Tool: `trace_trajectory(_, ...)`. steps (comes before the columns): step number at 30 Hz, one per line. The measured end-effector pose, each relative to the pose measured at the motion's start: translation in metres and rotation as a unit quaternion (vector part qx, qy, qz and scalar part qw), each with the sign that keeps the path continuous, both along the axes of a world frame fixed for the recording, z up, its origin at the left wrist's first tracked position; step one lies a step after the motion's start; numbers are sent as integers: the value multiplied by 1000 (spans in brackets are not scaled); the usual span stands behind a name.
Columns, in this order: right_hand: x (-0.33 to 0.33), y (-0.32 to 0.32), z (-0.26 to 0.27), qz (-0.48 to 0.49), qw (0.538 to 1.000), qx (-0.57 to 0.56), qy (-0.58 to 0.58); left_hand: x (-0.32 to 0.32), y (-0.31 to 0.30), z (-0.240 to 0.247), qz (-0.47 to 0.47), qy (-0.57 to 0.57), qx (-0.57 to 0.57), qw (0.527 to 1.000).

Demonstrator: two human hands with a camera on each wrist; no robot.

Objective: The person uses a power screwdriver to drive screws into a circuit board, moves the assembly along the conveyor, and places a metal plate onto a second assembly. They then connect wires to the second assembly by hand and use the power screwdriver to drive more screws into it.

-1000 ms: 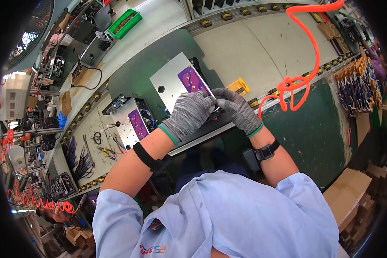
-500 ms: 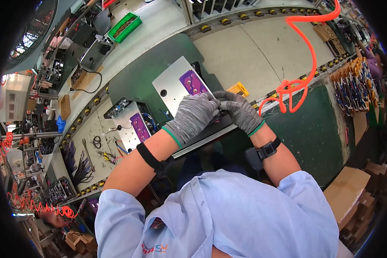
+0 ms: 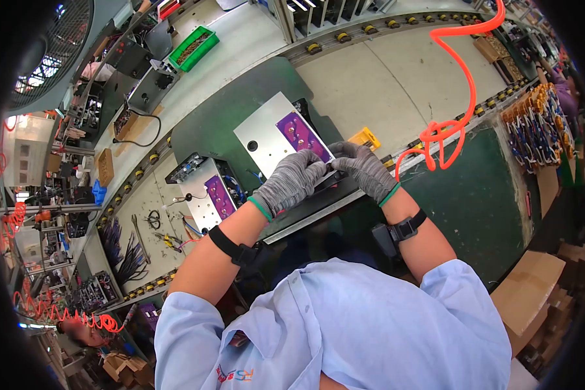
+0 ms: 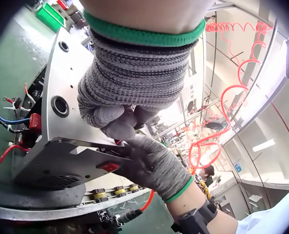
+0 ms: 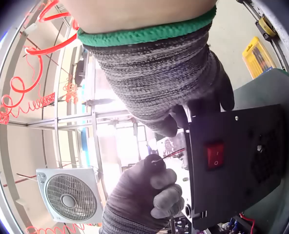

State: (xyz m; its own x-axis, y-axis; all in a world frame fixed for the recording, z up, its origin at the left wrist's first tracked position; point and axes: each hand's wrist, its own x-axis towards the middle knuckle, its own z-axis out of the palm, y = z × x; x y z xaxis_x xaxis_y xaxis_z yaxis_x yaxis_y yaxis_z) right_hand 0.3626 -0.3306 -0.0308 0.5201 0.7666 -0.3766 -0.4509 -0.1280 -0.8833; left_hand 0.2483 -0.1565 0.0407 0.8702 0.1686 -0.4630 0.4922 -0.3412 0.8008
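A metal case (image 3: 257, 123) with a bare silver panel and a purple label (image 3: 295, 132) lies on the dark green mat (image 3: 201, 120). My gloved left hand (image 3: 291, 179) is at its near corner; in the right wrist view its fingertips pinch thin red and dark wires (image 5: 175, 153) coming from the case's edge. My gloved right hand (image 3: 364, 172) grips that same corner, fingers over the edge of the black side panel (image 5: 242, 170). A red rocker switch (image 5: 215, 155) sits in this panel. The fingertips of both hands nearly meet.
Left of it stands a second case (image 3: 201, 182) with a purple label. Pliers (image 3: 169, 242) and cables lie farther left. A yellow box (image 3: 365, 138) sits just beyond my right hand. An orange coiled hose (image 3: 465, 97) hangs on the right; a green bin (image 3: 195, 49) stands behind.
My left hand has slid slightly toward the case's near edge, showing more of the purple label. The right hand stays at the corner. The head view has shifted a little.
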Motion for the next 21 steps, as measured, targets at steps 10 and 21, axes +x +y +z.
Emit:
trace_trajectory(10,-19,3,45,16,975,-21,-222,6,-6,-3,210,13,-321,924)
trace_trajectory(21,-7,-4,25,48,829,-166,-532,-3,-3,-8,224,42,-350,909)
